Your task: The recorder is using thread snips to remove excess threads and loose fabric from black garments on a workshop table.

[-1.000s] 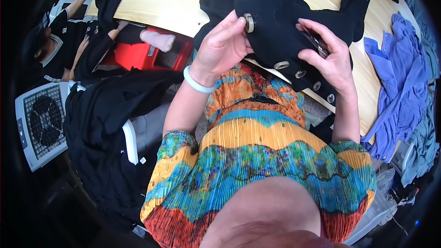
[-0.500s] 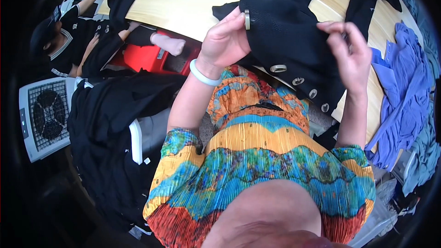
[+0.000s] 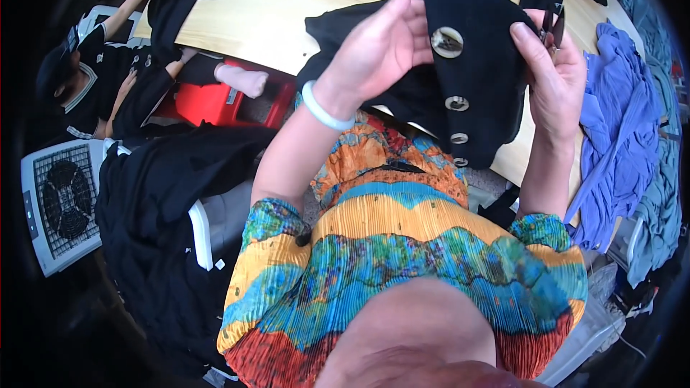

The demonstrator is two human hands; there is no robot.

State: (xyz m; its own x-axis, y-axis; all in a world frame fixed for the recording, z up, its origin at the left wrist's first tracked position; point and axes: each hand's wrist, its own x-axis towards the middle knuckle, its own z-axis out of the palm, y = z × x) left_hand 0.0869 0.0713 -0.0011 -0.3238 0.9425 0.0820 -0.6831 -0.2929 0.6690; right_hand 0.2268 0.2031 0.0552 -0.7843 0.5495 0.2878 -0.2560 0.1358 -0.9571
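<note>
- Both hands have lifted the black knitted garment with large round buttons [image 3: 474,79] higher and nearer the camera than half a second ago, so the button row now stands between them.
- Left hand [image 3: 377,47] is clamped on the garment's left edge, thumb pressed just beside the topmost pale horn-like button [image 3: 446,42]; a pale bangle [image 3: 323,108] sits on its wrist.
- Right hand [image 3: 550,75] is closed on the right edge, its fingertips wrapped behind the cloth and hidden; a small dark tool [image 3: 555,25] pokes out above it, too small to make out.
- Garment hangs from both hands above the pale wooden counter [image 3: 273,7], its lower hem draped toward the person's multicoloured pleated top [image 3: 402,259].
- Four buttons show in a line below the left thumb; the lowest is partly cut off by the fold.
- Beyond the right hand, a heap of blue fabric [image 3: 618,122] lies on the counter edge.
- Left of the left hand, more black cloth [image 3: 158,201] hangs over a chair, with a red box [image 3: 215,104] and a white fan [image 3: 57,201] further out; another person [image 3: 86,79] sits there, largely in shadow.
</note>
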